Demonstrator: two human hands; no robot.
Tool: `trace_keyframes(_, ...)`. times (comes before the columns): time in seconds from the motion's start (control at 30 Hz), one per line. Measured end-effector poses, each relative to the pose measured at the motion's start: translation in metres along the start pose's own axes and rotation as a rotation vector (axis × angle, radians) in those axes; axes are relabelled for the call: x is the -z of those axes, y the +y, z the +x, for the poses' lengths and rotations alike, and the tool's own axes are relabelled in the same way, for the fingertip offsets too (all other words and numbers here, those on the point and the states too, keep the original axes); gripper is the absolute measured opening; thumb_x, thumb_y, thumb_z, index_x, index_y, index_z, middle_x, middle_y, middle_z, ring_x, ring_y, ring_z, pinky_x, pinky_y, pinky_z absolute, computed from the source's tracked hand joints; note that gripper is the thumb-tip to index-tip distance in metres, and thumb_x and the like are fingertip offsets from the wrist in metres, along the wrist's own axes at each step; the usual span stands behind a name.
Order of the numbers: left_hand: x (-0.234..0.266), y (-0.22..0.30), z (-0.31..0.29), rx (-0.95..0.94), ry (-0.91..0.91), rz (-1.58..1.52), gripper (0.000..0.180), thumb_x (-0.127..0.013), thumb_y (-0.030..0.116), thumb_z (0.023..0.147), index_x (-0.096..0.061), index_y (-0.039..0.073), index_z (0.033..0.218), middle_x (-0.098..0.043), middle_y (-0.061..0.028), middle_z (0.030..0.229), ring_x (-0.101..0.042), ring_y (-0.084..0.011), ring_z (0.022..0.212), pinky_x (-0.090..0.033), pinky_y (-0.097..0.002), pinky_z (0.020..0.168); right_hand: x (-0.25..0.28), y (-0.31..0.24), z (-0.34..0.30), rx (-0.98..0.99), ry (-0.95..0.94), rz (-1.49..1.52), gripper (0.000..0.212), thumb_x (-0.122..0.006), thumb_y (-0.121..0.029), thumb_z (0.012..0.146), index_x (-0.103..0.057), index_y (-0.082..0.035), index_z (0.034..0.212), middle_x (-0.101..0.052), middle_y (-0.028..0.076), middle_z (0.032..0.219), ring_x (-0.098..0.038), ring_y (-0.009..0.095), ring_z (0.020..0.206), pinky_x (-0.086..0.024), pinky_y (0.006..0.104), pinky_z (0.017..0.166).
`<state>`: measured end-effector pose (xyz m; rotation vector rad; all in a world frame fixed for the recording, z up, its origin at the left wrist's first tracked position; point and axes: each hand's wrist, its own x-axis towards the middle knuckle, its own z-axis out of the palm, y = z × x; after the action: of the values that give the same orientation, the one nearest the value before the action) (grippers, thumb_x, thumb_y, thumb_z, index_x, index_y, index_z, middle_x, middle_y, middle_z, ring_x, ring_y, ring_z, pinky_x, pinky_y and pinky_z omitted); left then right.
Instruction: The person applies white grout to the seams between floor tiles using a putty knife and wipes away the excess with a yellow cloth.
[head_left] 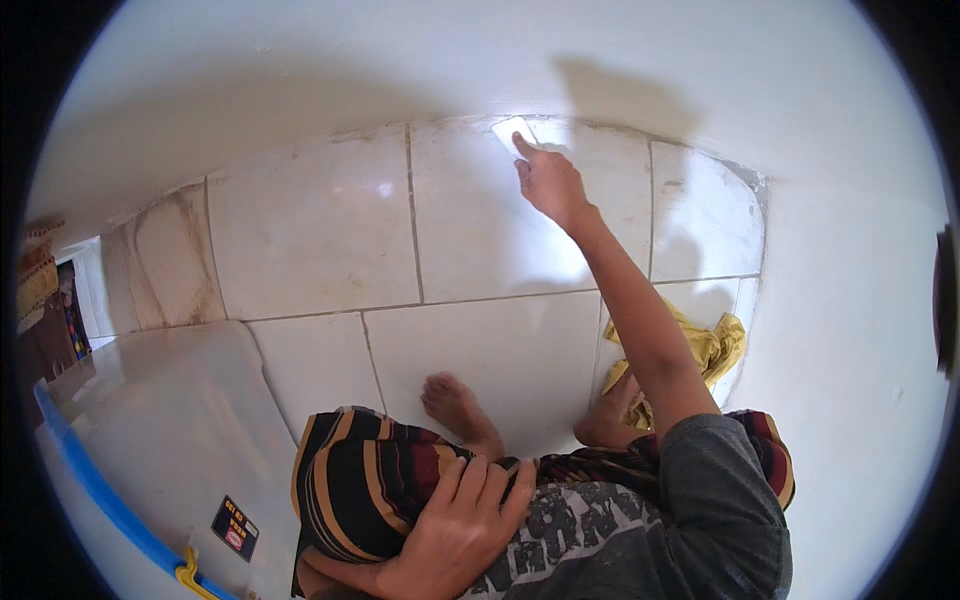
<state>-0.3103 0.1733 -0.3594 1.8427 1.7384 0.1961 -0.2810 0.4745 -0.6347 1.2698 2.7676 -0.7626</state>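
My right hand (551,185) reaches far ahead to where the tiled floor meets the wall. Its index finger presses on a small white rectangular piece (512,129) lying at the tile's far edge, and the other fingers are curled. What material the piece is made of, I cannot tell. My left hand (460,525) rests on my lap, over the striped cloth (345,470) round my legs and the hem of my grey shirt; its fingers are stretched out and it holds nothing.
A crumpled yellow cloth (715,347) lies beside my right foot. At my left stands a large translucent box (160,430) with a blue rim and a yellow clip. White walls close in ahead and on the right. The floor tiles (310,240) carry brownish stains.
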Motion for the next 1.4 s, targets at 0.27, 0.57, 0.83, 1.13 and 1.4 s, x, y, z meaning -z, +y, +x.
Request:
trace_keyframes(0.27,0.002,0.009,-0.006,0.035,-0.01,-0.089,0.044,-0.067,0.016,0.076,-0.053,0.0,0.114,-0.054,-0.016,0.105,-0.051,-0.0302,0.101,-0.04,-0.0431,0.094,0.022,0.012,-0.016,-0.05,-0.052,0.028,0.042,-0.053,-0.019,0.089,-0.051,-0.016,0.13,-0.064,0.019,0.091,-0.061,0.036,0.088,-0.048,0.0452,0.078)
trace_keyframes(0.57,0.015,0.012,-0.005,-0.006,-0.047,-0.016,0.047,-0.055,0.014,0.075,-0.053,0.0,0.12,-0.053,-0.0117,0.088,-0.053,-0.026,0.092,-0.043,-0.0367,0.088,0.037,0.013,0.003,0.17,-0.14,-0.109,0.039,-0.053,-0.024,0.089,-0.052,-0.022,0.129,-0.066,0.016,0.096,-0.063,0.033,0.087,-0.05,0.0455,0.076)
trace_keyframes(0.83,0.002,0.022,-0.004,0.003,-0.017,-0.03,0.047,-0.064,0.018,0.077,-0.052,-0.001,0.118,-0.056,-0.0148,0.094,-0.055,-0.0281,0.094,-0.044,-0.0402,0.088,0.078,0.047,0.032,0.346,-0.375,-0.355,0.035,-0.047,-0.035,0.093,-0.053,-0.033,0.128,-0.067,0.009,0.1,-0.064,0.028,0.087,-0.052,0.0425,0.077)
trace_keyframes(1.13,0.001,0.027,0.001,0.055,0.041,0.002,0.041,-0.061,0.011,0.076,-0.053,-0.002,0.114,-0.055,-0.0171,0.091,-0.054,-0.0298,0.091,-0.044,-0.0406,0.088,0.111,0.054,0.059,0.435,-0.486,-0.483,0.035,-0.051,-0.033,0.092,-0.057,-0.026,0.125,-0.065,0.012,0.102,-0.06,0.03,0.098,-0.047,0.0417,0.088)
trace_keyframes(1.4,0.006,0.02,0.0,0.071,0.018,0.001,0.042,-0.06,0.01,0.076,-0.053,-0.002,0.115,-0.056,-0.0158,0.092,-0.054,-0.0295,0.089,-0.044,-0.039,0.088,0.072,0.007,0.067,0.588,-0.397,-0.398,0.037,-0.053,-0.029,0.091,-0.055,-0.025,0.128,-0.065,0.013,0.089,-0.06,0.029,0.088,-0.047,0.0406,0.082)
